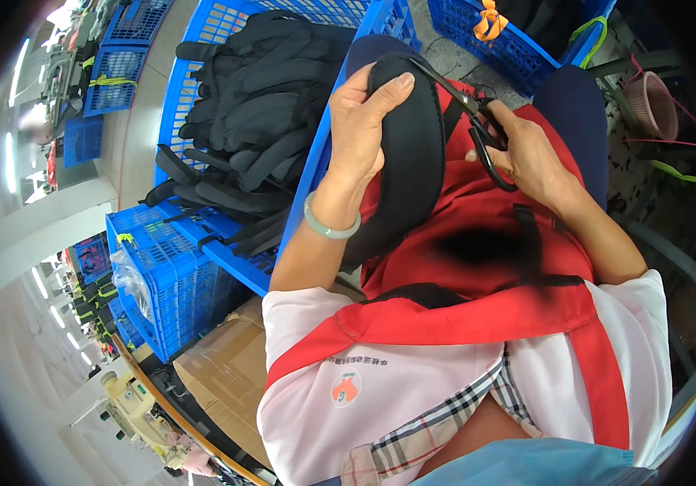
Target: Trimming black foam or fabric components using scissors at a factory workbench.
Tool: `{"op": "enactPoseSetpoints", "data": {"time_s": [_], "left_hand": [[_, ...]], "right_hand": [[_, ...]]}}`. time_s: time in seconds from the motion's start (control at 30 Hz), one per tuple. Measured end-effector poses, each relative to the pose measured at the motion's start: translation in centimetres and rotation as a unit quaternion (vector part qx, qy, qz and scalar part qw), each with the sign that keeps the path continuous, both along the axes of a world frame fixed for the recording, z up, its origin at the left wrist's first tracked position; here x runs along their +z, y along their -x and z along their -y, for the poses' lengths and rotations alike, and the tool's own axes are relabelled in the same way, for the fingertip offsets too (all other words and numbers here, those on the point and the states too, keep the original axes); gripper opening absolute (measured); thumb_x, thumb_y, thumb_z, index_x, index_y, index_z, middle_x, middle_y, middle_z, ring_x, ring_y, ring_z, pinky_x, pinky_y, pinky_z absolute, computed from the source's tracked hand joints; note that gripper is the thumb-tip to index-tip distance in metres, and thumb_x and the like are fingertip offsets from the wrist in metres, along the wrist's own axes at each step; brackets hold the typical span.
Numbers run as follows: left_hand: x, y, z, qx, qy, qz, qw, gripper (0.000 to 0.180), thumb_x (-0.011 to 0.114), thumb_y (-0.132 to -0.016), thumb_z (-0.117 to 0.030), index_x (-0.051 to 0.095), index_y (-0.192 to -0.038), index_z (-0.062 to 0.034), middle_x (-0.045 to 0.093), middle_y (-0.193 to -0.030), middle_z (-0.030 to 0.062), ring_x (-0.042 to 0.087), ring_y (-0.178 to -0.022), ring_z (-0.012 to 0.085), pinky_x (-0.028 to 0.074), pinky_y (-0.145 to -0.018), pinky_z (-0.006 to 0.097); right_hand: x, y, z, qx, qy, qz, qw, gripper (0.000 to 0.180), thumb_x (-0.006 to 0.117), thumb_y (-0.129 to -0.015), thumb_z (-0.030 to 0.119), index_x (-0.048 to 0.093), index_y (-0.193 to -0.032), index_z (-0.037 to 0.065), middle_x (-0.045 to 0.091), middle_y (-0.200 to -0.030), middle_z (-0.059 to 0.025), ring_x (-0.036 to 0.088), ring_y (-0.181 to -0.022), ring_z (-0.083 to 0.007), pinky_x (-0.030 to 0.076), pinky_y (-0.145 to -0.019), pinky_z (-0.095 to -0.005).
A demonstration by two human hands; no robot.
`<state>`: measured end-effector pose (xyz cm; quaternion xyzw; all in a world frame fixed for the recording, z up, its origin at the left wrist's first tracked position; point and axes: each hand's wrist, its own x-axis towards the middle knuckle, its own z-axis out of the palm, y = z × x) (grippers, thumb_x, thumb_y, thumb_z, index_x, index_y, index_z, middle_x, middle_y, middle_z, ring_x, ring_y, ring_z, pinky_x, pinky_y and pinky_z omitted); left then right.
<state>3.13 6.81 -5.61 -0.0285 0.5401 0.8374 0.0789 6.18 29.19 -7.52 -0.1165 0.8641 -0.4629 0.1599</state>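
Note:
My left hand grips a black padded strap near its upper end, the thumb lying on its face. The strap is curved with a stitched edge and hangs down over my lap. In my right hand is a pair of scissors, fingers through the black handles. Its blades point up and left and reach the strap's top edge close to my left thumb. Whether the blades touch the strap or hold a thread, I cannot tell. Beneath both hands lies my red apron.
At my left stands a blue plastic crate heaped with black padded straps. More blue crates are stacked beside a cardboard box. Another blue crate with an orange tie is ahead right, near a pink basket.

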Motion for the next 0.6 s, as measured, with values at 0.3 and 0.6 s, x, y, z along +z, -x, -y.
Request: {"op": "enactPoseSetpoints", "data": {"time_s": [0.3, 0.6], "left_hand": [[-0.1, 0.0, 0.1, -0.029, -0.006, -0.011, 1.000, 0.017, 0.071, -0.084, -0.004, 0.067, -0.099, 0.0016, 0.069, -0.087, 0.0042, 0.064, -0.075, 0.0097, 0.052, -0.070, 0.022], [0.0, -0.3, 0.1, -0.073, -0.009, -0.008, 0.997, 0.017, 0.072, -0.083, -0.004, 0.067, -0.099, 0.0014, 0.069, -0.086, 0.0040, 0.064, -0.076, 0.0089, 0.052, -0.070, 0.021]], "right_hand": [[1.2, 0.2, -1.1, 0.028, 0.006, -0.012, 1.000, 0.045, 0.075, -0.082, 0.033, 0.053, -0.100, -0.002, 0.046, -0.063, -0.0126, 0.041, -0.057, -0.0222, 0.038, -0.055, -0.0356], [1.0, 0.5, -2.3, 0.053, -0.025, -0.048, 0.997, 0.051, 0.076, -0.080, 0.039, 0.053, -0.103, -0.001, 0.043, -0.064, -0.0106, 0.041, -0.056, -0.0195, 0.038, -0.054, -0.0340]]}}
